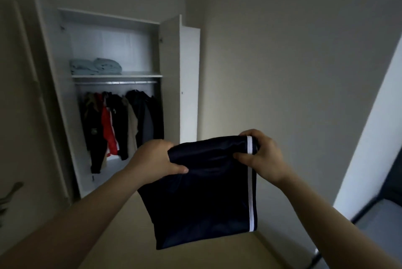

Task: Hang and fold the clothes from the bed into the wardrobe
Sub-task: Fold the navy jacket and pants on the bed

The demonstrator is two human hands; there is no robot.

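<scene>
A folded dark navy garment (202, 192) with a white side stripe hangs in front of me, held up in the air. My left hand (155, 158) grips its upper left corner, and my right hand (261, 155) pinches the upper right corner by the stripe. Ahead to the left stands the open white wardrobe (52, 86). Its shelf (139, 75) carries folded light blue linens (95, 66). Below, several dark, red and beige clothes (121, 123) hang from the rail (115, 82).
The wardrobe's right door (171, 77) stands open toward me. A plain wall fills the right side. A bed corner (378, 220) shows at the lower right, and a door handle (13, 190) at the far left. Beige floor lies below.
</scene>
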